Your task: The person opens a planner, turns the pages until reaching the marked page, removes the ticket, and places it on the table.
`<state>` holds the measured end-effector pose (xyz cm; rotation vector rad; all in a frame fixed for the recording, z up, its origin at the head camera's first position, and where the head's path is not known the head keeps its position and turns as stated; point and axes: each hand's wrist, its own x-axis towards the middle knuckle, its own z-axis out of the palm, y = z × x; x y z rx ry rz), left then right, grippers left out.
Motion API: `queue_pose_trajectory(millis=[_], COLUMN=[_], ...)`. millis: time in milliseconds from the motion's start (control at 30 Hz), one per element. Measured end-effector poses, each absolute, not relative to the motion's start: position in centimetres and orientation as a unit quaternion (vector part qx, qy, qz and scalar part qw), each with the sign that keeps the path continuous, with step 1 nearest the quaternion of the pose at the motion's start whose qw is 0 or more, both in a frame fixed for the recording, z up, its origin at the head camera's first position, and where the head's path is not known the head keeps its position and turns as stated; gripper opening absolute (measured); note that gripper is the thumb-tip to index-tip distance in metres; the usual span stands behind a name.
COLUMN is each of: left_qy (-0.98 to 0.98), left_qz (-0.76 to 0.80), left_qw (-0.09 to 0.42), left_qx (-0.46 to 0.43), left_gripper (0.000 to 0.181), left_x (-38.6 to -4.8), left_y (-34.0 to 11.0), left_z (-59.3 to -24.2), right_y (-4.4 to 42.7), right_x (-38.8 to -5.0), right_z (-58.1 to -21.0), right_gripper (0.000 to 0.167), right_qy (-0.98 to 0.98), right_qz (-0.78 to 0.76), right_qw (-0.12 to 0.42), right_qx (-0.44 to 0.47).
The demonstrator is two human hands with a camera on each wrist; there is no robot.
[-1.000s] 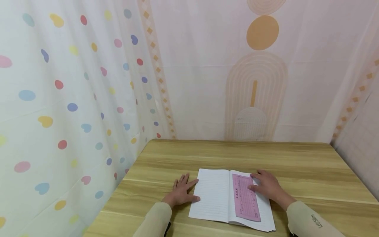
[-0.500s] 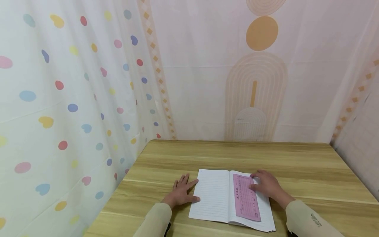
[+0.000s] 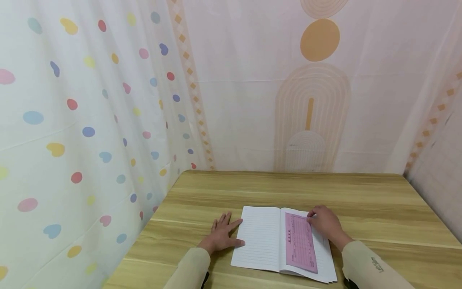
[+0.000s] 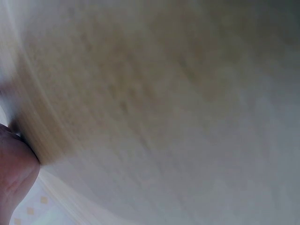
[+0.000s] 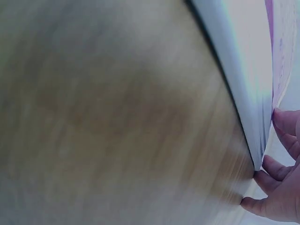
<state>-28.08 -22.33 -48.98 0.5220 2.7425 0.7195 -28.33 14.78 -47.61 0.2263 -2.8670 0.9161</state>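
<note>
An open lined notebook (image 3: 257, 239) lies on the wooden table. On its right page is a pink printed slip (image 3: 300, 245), a form with dark lettering. My right hand (image 3: 326, 222) pinches the slip's upper right edge between thumb and forefinger. The right wrist view shows fingertips (image 5: 276, 115) at the slip's edge, while other fingers of the right hand (image 5: 283, 187) touch the notebook's corner and the table. With fingers spread, my left hand (image 3: 223, 237) rests at the notebook's left edge, its thumb on the page. Only a bit of the left hand (image 4: 16, 168) enters the left wrist view.
The wood-grain table (image 3: 288, 188) extends behind and to both sides of the notebook. A dotted curtain (image 3: 108, 120) hangs along the left, and a patterned curtain (image 3: 238, 100) stands behind the table's far edge.
My right thumb has drawn up towards the forefinger at the slip's edge. The slip has shifted and turned slightly on the page. The left hand stays in place.
</note>
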Motion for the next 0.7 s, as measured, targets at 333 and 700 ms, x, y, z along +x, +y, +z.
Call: queue_pose_trajectory(millis=[333, 700], left_qy=[0.943, 0.943], left_qz=[0.245, 0.248], left_qw=[0.129, 0.128], left_qx=[0.185, 0.18], left_gripper=[0.081, 0.08], left_x=[-28.1, -28.1], left_y=[-22.1, -22.3], left_z=[-48.8, -49.0], right_y=[16.1, 18.0], right_x=[-28.8, -28.6], right_z=[-47.3, -46.4], right_gripper=[0.015, 0.022], right_qy=[-0.931, -0.852], right_qz=[0.364, 0.521], right_qw=[0.009, -0.048], right_qx=[0.034, 0.007])
